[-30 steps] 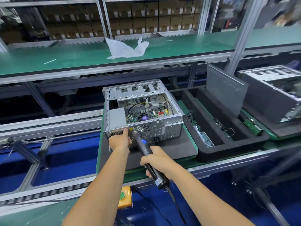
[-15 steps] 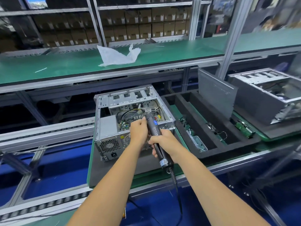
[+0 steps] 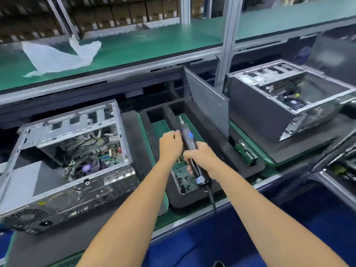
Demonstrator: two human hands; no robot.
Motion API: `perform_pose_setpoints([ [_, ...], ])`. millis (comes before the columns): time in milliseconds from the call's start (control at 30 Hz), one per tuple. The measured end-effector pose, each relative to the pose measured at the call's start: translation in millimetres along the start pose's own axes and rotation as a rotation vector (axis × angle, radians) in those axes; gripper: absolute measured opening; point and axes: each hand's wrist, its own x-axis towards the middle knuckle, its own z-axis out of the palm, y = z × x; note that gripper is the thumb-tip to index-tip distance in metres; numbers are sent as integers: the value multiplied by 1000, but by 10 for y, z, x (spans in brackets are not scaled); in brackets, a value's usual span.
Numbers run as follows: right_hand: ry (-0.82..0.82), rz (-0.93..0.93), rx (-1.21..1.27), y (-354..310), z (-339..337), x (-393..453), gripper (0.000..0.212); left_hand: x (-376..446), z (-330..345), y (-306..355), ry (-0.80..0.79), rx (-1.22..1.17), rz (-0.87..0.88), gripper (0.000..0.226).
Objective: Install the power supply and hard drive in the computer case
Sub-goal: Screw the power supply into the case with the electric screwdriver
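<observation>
Electric screwdriver (image 3: 190, 149) is gripped in right hand (image 3: 200, 157) and pinched near its tip by left hand (image 3: 170, 144), now lifted off the computer case (image 3: 67, 157) at the pallet's left edge, over the screw tray (image 3: 184, 180); next screw likely.

Left hand (image 3: 170, 144): arm outstretched, fingers curled at the screwdriver's (image 3: 190, 149) upper barrel.
Right hand (image 3: 200, 157): arm outstretched, gripping its handle.

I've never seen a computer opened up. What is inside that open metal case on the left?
Inside the open case: a tangle of cables above a circuit board. The grey panel hides the near left corner.
</observation>
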Motion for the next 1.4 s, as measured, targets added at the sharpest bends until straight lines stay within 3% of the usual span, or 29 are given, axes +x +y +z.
perform_pose_setpoints([
  [200,-78,110,-83,347,-436,502,21,264,613,-273,-152,176,-174,26],
  [333,-106,154,-87,565,-435,740,20,287,803,-551,-483,475,-253,5],
  [467,-88,169,-121,703,-392,947,21,294,1042,-674,-643,607,-242,19],
  [633,-64,195,-103,807,-413,1122,23,256,1239,-870,-684,667,-290,25],
  [900,-42,198,-57,873,-420,1234,22,56,1380,-954,-559,755,-176,24],
  [1400,-11,194,-67,873,-406,1236,22,137,1330,-922,-536,509,-338,26],
])
